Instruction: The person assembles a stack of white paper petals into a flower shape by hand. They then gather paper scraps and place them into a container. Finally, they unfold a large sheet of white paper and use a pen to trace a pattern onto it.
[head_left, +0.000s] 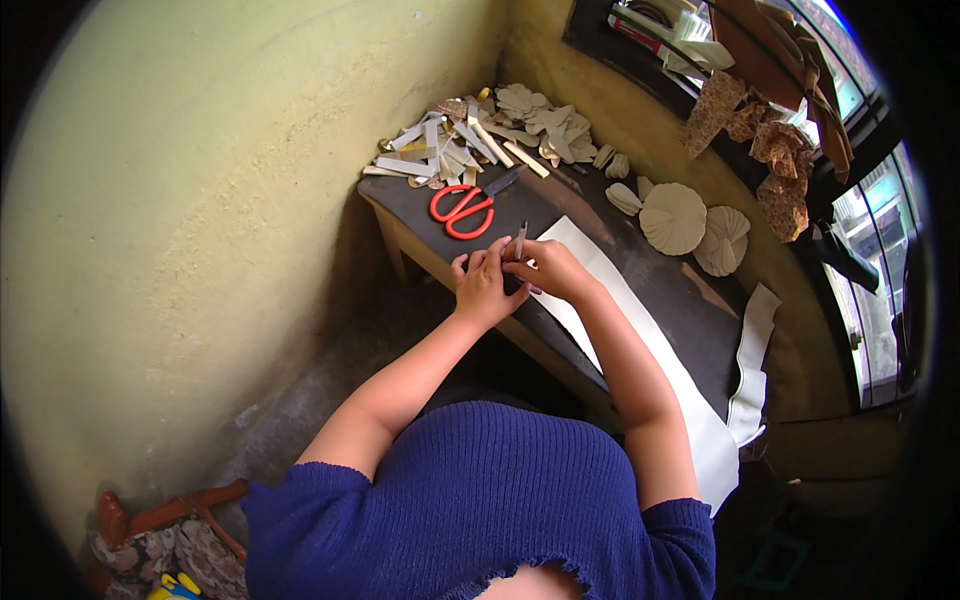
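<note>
My right hand point(548, 268) grips a slim pen point(521, 238), which stands nearly upright by the front edge of the dark table point(590, 215). Close against it, my left hand point(484, 288) has its fingers curled, with the thumb toward my right hand. Something small and dark lies between the two hands, too hidden to name. Under my right hand and forearm runs a long off-white strip point(640, 335), reaching down along the table's near side. Just beyond my left hand lie red-handled scissors point(463, 212), their dark blades pointing away to the right.
Pale offcuts point(440, 148) are heaped at the table's far left corner. Scalloped cream pieces point(545, 118) and round petal-shaped pieces point(672, 218) lie along the back. A curled white strip point(752, 365) hangs at the right edge. A yellow wall point(240, 200) stands to the left.
</note>
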